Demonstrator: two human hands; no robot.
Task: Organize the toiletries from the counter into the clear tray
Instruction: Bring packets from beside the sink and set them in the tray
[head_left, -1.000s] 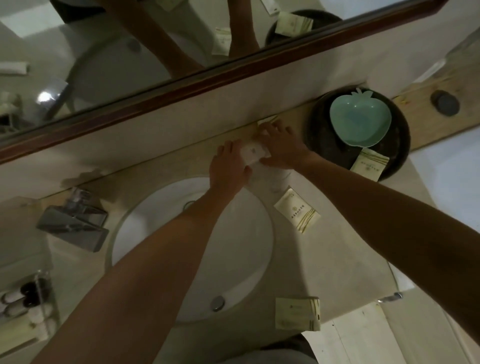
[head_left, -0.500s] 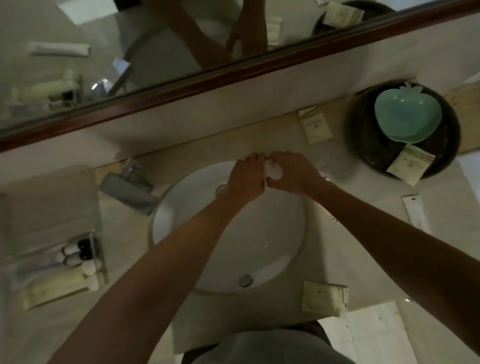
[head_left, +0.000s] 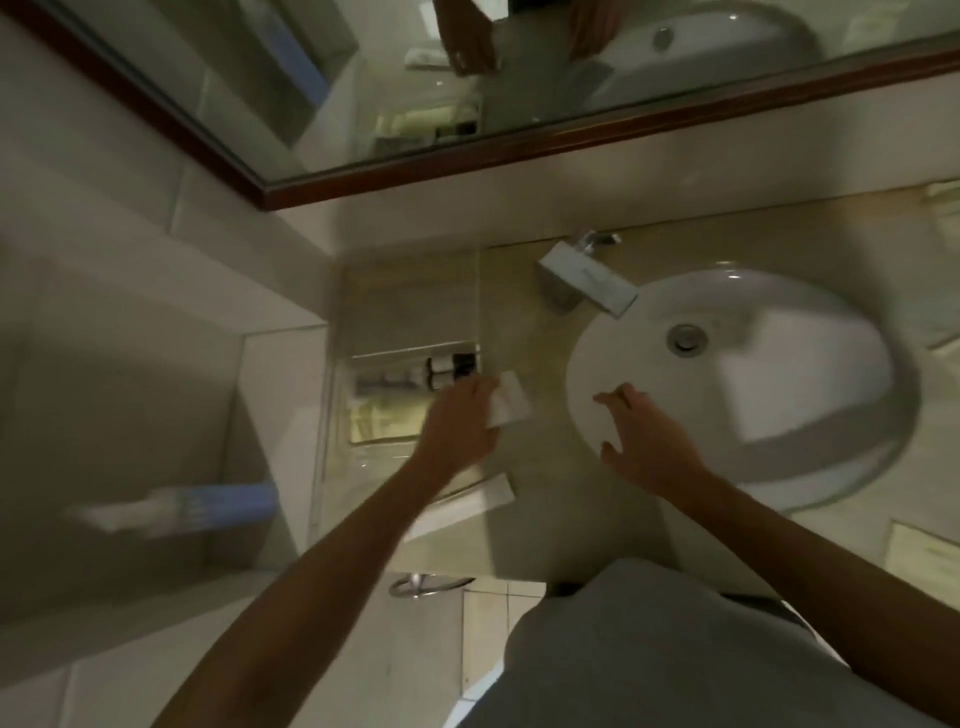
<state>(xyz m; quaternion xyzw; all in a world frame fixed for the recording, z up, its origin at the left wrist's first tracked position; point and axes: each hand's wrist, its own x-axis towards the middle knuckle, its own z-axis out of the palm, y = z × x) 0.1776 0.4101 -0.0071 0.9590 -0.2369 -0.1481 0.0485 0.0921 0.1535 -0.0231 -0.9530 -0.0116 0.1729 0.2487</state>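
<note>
White packet (head_left: 511, 399) sits in my left hand (head_left: 457, 423), pinched at its near edge so most of it sticks out past my fingers, just beside the right wall of the clear tray (head_left: 332, 415). My right hand (head_left: 647, 441) hangs loose with fingers spread, gripping nothing, over the near rim of the sink (head_left: 779, 467). Small dark-capped bottles (head_left: 449, 370) lie in the tray. A white tube (head_left: 467, 506) rests on the tabletop (head_left: 524, 332) beneath my left forearm. Motion blur softens everything.
</note>
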